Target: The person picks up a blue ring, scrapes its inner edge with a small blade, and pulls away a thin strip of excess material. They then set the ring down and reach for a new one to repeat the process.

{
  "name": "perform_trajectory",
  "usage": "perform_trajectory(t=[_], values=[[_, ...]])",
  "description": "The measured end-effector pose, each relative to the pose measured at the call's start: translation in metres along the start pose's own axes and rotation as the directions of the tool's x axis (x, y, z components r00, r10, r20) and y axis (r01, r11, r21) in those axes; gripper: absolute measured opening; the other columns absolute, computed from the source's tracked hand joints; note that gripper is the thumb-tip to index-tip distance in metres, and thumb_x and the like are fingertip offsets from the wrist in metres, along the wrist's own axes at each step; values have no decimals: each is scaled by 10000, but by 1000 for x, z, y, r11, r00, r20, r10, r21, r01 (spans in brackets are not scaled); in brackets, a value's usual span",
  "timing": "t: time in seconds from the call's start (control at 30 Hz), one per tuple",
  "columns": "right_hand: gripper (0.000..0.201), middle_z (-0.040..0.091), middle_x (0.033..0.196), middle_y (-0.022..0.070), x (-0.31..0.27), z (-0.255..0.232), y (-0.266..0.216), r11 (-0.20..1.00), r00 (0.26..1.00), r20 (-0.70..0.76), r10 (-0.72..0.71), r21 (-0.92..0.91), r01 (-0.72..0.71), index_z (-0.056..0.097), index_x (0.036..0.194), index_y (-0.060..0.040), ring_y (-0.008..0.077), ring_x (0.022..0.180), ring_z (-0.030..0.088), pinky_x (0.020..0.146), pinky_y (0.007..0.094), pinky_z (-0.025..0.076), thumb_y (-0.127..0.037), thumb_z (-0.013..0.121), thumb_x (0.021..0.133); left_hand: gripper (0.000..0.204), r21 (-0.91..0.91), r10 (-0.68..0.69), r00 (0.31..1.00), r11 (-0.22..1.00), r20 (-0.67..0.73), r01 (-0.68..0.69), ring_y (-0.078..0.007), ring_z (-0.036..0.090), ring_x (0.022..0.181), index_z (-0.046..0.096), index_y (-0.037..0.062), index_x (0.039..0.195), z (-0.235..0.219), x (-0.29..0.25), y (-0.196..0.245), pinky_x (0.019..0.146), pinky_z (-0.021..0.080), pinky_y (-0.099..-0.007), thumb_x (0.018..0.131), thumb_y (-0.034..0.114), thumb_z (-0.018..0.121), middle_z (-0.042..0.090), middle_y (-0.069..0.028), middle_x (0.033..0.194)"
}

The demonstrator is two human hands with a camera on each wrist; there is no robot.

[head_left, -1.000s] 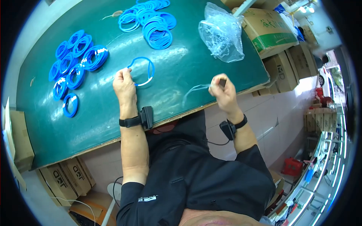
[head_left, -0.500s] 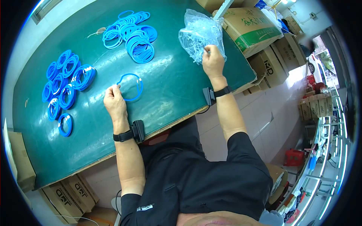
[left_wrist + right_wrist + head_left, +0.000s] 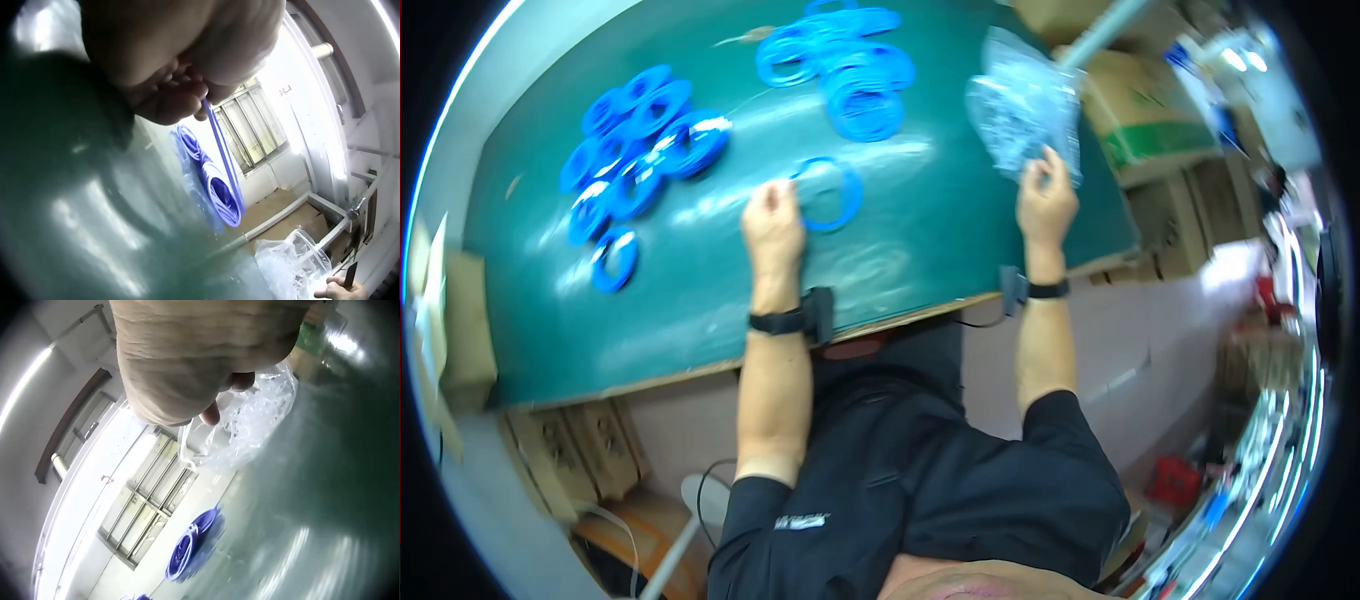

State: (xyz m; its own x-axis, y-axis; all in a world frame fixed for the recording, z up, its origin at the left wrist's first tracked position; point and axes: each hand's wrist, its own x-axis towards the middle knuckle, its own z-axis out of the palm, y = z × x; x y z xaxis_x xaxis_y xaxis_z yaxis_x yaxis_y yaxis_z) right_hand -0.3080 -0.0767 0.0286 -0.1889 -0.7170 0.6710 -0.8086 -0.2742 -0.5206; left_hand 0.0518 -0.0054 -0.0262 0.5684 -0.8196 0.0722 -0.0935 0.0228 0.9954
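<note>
My left hand [image 3: 775,225] pinches the left side of a single blue ring [image 3: 855,196], held over the green table. In the left wrist view the ring [image 3: 220,134] hangs from the fingertips. At the near edge of a clear bag of translucent strips [image 3: 1015,115] is my right hand [image 3: 1048,205], thumb and index finger curved. The left wrist view shows a small dark flat object [image 3: 351,274] in the right hand [image 3: 340,291]. In the right wrist view the palm hides most of the fingers, and the bag [image 3: 256,422] lies behind them.
Several bundles of blue rings [image 3: 636,190] lie at the table's left. More loose blue rings [image 3: 865,110] overlap at the back middle. Cardboard boxes [image 3: 1155,115] stand beyond the table's right edge. The table's front edge [image 3: 920,317] runs close to my body.
My right hand has moved from near the front edge to the bag, and the translucent strip it held is no longer seen in it. My left hand still holds the ring. The head view has shifted.
</note>
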Motion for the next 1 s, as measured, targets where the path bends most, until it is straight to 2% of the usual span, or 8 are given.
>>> perform_trajectory(t=[0.2,0.27,0.47,0.63,0.8,0.87,0.93,1.0], values=[[167,740,907,106,-48,16,-22,949,884,466,18,271,-162,717,1070,-8,161,788,695,732,303,551,-82,702,921,182,-79,-30,997,997,-65,24,-84,581,571,697,21,962,-54,1,37,506,453,-234,994,195,655,654,-27,783],[160,735,898,101,-53,14,-29,944,873,486,-26,300,-139,716,1065,-3,150,777,685,724,293,546,-72,698,921,221,43,95,972,995,-215,-87,-80,575,581,683,16,906,-105,14,38,520,464,-257,995,215,651,633,-8,718],[144,735,920,107,-53,13,-32,947,867,492,-76,307,-91,711,1052,7,151,781,683,719,284,542,-51,687,923,210,276,186,808,961,-559,-30,-87,609,645,702,-10,922,-269,60,3,592,475,-249,966,195,678,716,-51,789],[137,730,943,111,-54,13,-33,951,876,467,-121,307,-33,710,1044,-4,170,794,690,733,288,543,-48,690,915,245,436,200,753,891,-627,126,-156,666,683,729,-14,906,-308,71,-7,688,531,-310,878,229,714,740,-85,801],[136,727,947,127,-51,9,-41,952,874,463,-144,305,-5,709,1034,-11,210,805,710,729,306,555,-48,696,904,347,699,405,675,677,-616,232,-315,693,957,739,18,1031,-309,75,-21,884,534,-422,838,307,747,728,-184,1008],[131,725,954,138,-50,9,-41,952,868,476,-141,306,-13,709,1024,-18,248,821,726,733,326,568,-62,699,901,332,735,470,722,674,-508,78,-282,687,939,735,18,1046,-279,71,2,870,535,-402,859,292,752,727,-156,1011],[150,734,924,140,-43,8,-46,943,841,529,-118,324,-72,717,1024,-22,253,818,729,750,327,568,-118,697,911,276,517,346,850,850,-397,-104,-207,678,837,738,17,1039,-229,68,31,802,542,-348,899,255,733,738,-104,950],[163,734,892,148,-38,13,-46,942,781,617,-95,309,-129,725,1024,-38,253,811,729,728,331,561,-148,700,906,240,504,339,932,832,-129,-233,-171,674,812,740,13,1026,-176,70,45,769,536,-320,920,227,719,742,-78,905]])
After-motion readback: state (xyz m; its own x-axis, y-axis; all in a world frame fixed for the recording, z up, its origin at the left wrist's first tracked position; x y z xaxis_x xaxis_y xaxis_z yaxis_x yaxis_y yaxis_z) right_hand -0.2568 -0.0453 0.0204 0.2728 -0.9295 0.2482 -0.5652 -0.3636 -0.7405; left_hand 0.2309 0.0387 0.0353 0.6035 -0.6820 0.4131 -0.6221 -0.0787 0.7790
